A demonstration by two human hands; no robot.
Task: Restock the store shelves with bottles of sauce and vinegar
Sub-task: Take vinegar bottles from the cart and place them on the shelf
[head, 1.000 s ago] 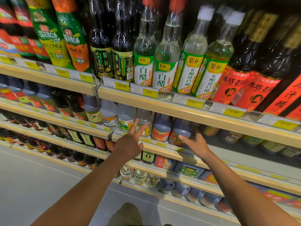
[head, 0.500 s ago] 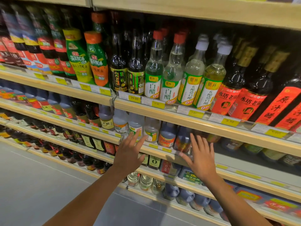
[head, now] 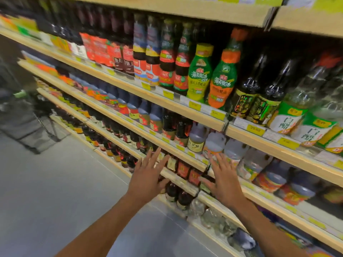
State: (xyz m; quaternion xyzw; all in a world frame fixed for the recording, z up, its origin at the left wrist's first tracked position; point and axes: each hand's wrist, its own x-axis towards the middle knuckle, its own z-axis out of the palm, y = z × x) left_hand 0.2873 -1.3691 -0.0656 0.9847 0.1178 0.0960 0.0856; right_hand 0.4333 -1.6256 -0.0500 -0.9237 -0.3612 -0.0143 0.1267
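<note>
Both my hands hover empty in front of the wooden store shelves [head: 193, 112]. My left hand [head: 148, 179] has its fingers spread before the lower shelf's dark bottles [head: 182, 171]. My right hand [head: 222, 180] is also spread flat, fingertips just below the pale jugs of vinegar [head: 215, 143] on the middle shelf. On the upper shelf stand green and orange sauce bottles [head: 199, 75], dark glass bottles [head: 246, 89] and clear white-vinegar bottles [head: 293, 110] with green labels. The picture is blurred by motion.
The shelves run away to the left, packed with bottles and edged with yellow price tags [head: 255, 129]. Grey floor [head: 55, 191] lies to the left. A dark wire cart or basket [head: 24, 119] stands far left on the floor.
The view has swung left along the aisle and the shelves now run diagonally. Both hands have drawn back from the shelf, spread open, and hold nothing throughout.
</note>
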